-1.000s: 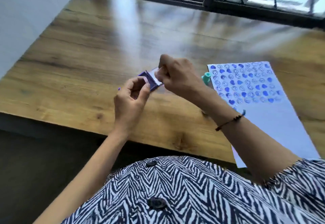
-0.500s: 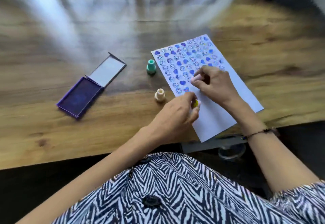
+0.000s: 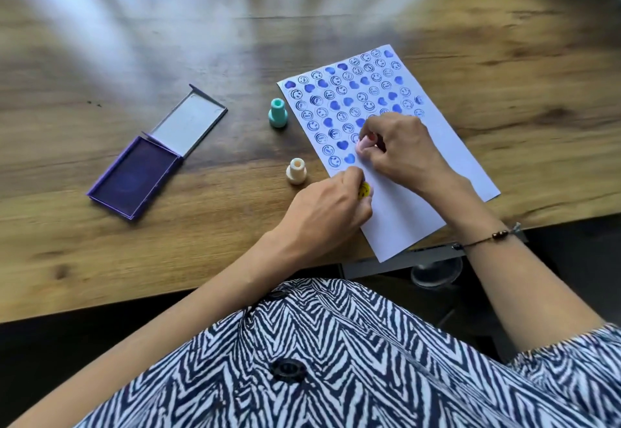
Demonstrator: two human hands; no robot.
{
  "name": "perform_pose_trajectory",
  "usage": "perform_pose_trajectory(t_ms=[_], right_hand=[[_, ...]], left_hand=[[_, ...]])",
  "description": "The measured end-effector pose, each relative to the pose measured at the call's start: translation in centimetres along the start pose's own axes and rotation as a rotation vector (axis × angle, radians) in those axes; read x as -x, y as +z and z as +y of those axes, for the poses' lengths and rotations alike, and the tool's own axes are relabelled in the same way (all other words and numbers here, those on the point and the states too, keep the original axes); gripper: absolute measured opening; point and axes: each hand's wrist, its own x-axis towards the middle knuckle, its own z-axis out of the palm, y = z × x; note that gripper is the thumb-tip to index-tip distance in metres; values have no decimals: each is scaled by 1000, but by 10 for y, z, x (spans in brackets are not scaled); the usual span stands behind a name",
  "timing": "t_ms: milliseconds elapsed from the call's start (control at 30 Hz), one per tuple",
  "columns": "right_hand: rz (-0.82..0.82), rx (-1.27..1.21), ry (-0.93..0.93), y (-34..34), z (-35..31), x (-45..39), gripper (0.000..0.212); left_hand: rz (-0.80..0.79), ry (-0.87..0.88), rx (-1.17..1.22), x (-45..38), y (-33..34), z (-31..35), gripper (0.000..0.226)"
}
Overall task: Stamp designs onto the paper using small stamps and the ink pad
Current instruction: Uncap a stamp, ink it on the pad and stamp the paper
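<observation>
A white paper (image 3: 406, 212) lies slanted on the wooden table, its upper half covered with blue hearts and smiley prints. My right hand (image 3: 400, 152) is shut on a small pink stamp (image 3: 364, 143), pressed onto the paper at the end of the printed rows. Just below it, my left hand (image 3: 327, 212) is shut on a yellow smiley stamp (image 3: 364, 190) at the paper's left edge. The open purple ink pad (image 3: 134, 175) sits far to the left, lid folded back.
A teal stamp (image 3: 278, 112) and a cream stamp (image 3: 296, 171) stand upright between the ink pad and the paper. The wooden table (image 3: 168, 41) stretches back to a window. The paper's lower corner hangs over the table's near edge.
One second ago both hands were at the ink pad. They moved right onto the paper, each with a stamp. Since half a second ago they have barely shifted.
</observation>
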Motion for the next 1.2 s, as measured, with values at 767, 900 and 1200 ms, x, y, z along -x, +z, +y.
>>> perform_pose_trajectory(t_ms=[767,900,1200], right_hand=[[-110,357,-171,5,-4,2,3],[-95,379,-167,4,-4,3,4],[-77,212,-20,-12,-3,4,7]], left_hand=[[22,-9,15,-7,-3,-4,27],[35,6,22,-5,-1,-2,26],[77,3,7,1,1,3,26]])
